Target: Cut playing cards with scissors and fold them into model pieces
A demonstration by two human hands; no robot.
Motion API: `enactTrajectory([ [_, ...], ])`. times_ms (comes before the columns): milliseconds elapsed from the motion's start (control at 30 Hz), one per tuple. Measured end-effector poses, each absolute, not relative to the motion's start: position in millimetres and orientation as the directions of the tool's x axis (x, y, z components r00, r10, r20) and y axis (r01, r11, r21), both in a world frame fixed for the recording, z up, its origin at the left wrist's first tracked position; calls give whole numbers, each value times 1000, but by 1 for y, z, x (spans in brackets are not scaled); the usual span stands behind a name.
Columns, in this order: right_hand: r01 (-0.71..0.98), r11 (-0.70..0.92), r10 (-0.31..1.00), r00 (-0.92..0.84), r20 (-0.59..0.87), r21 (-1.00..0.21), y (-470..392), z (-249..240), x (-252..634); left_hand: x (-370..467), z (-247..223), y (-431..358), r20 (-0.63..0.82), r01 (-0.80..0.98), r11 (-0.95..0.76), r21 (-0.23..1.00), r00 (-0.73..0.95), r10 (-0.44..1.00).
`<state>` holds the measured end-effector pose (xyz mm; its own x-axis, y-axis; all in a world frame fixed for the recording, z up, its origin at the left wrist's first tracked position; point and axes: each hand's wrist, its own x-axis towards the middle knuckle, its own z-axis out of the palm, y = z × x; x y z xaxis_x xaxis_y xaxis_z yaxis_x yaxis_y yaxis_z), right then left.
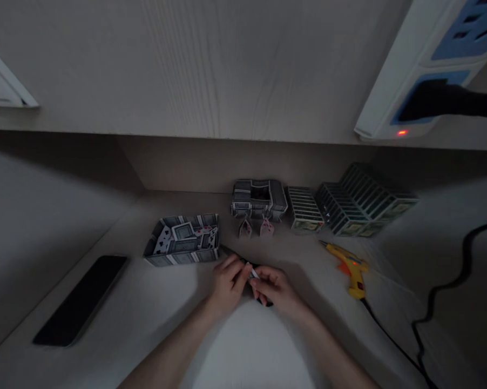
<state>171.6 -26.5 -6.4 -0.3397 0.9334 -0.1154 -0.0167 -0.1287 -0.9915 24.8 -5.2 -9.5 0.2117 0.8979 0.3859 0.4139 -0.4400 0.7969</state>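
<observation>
Near the middle of the table, my left hand (228, 280) and my right hand (278, 290) meet, fingers closed on a small white-edged playing card (253, 274). The card looks bent or folded, though my fingertips hide much of it. Beneath my hands lies a long dark object (232, 252) with a narrow tip; its middle is covered, so its kind is unclear. Just beyond stand two small folded playing cards (266, 227). To the left, an open box made of cards (182, 258) holds several loose miniature playing cards (183, 231).
Behind is a card-built structure (242, 207) with an opening. Ridged card stacks (304, 205) stand to its right. A yellow glue gun (351, 266) lies at right, its cord trailing. A black phone (83, 300) lies left. Overhead hang a shelf board (227, 70) and a power strip (401, 81).
</observation>
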Motion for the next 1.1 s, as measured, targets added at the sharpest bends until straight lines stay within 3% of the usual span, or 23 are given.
enactTrajectory([
  [267,29,-160,925,-345,-160,-987,-25,-15,173,31,-14,0,147,294,-267,918,374,916],
  [700,-27,-202,925,-333,-182,-979,-27,-10,173,32,-8,-2,164,246,-265,932,364,917],
  [933,-19,-211,930,-311,-195,-977,-27,-11,173,30,-11,-5,328,361,-471,805,391,860],
  [1100,-9,-220,923,-325,-205,-975,-26,-11,174,26,-16,-9,419,521,-633,572,478,772],
])
